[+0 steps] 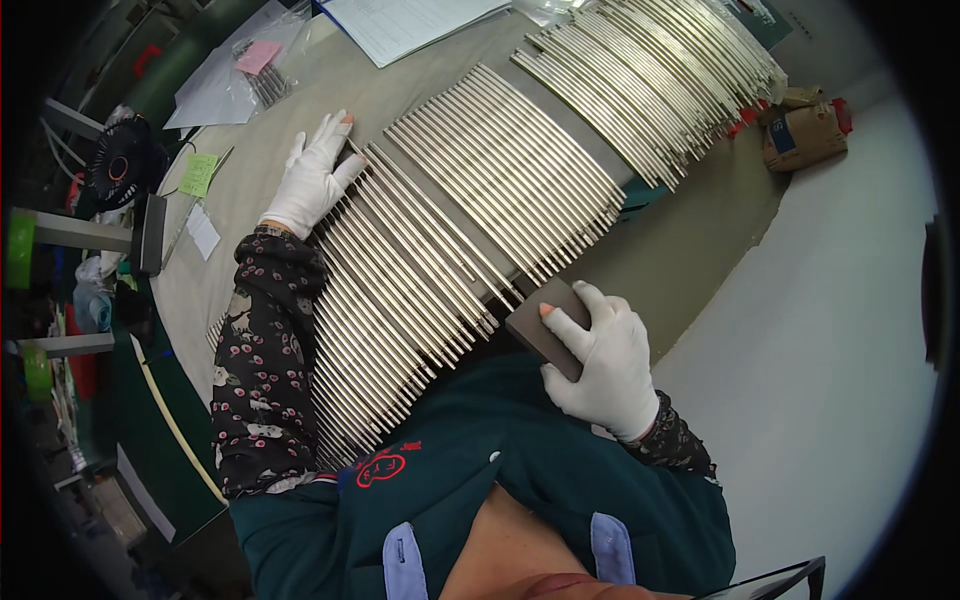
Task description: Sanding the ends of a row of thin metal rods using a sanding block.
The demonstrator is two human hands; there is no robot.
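Observation:
Long, thin, silvery metal rods lie side by side on the table in three groups: a left group, a middle group and a far right group. My left hand, in a white glove with bare fingertips showing, rests open at the far ends of the left group, fingers stretched out and thumb by the rod ends. In my gloved right hand is a flat dark grey block, gripped with fingers on top. Its edge is close to the rods' near ends; whether it touches them I cannot tell.
The pale table carries a clipboard with papers, a plastic bag with a pink note and a green note. A black fan stands left. A brown package sits by the white wall.

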